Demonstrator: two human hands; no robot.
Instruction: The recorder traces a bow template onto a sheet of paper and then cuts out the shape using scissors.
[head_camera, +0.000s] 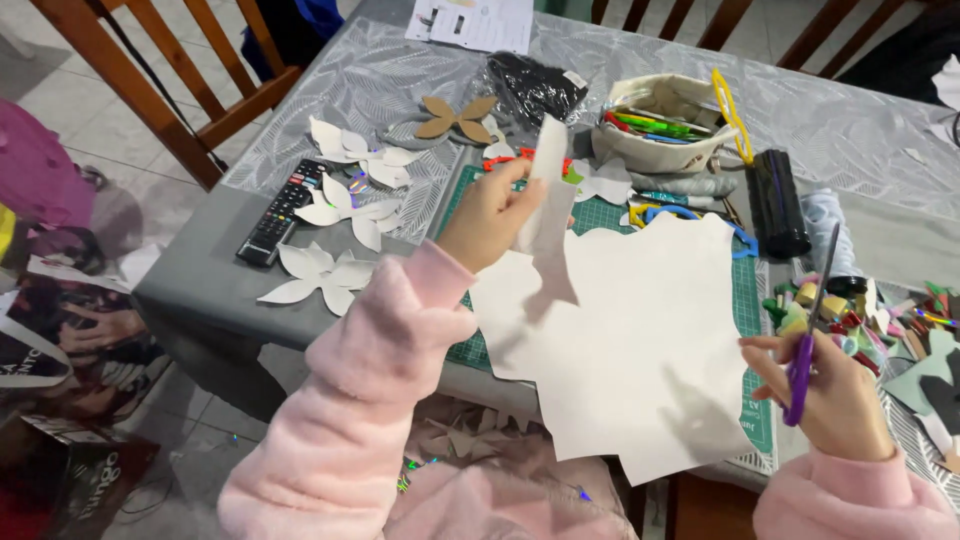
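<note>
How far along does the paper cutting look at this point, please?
Done: three white cut-outs lie by the remote, near a brown template. In hand: the left hand holds up a cut strip; the right hand holds scissors. Left: the large sheet has uncut paper.

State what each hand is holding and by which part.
The left hand pinches a cut paper piece at its left edge. The right hand grips purple-handled scissors by the handle loops, blades pointing up.

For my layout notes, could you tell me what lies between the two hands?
In the head view, the large white sheet on the green cutting mat spans between the left hand and right hand.
</note>
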